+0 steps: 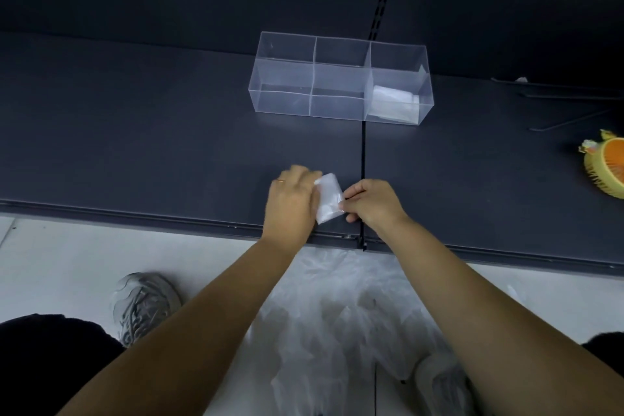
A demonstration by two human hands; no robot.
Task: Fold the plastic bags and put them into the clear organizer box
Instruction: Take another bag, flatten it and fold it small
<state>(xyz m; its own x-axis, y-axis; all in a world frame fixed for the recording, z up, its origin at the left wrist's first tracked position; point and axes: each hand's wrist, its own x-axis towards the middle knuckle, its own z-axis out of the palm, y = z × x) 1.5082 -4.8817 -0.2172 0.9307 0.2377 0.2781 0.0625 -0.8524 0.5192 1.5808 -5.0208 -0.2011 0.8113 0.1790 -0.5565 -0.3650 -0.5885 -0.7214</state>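
Head view shows a small folded plastic bag (pixel 328 199) near the front edge of the dark shelf (pixel 135 145), held down on the surface, I judge, so its creases can be flattened before it joins the stored bag (pixel 393 105) in the right-end compartment of the clear organizer box (pixel 283 100) toward the back edge. Both forearms reach forward and converge on it. The left hand (pixel 292 203) lies palm-down with blurred fingers over its left side, seemingly pressing rather than gripping, while the right hand (pixel 369 204) pinches its right edge.
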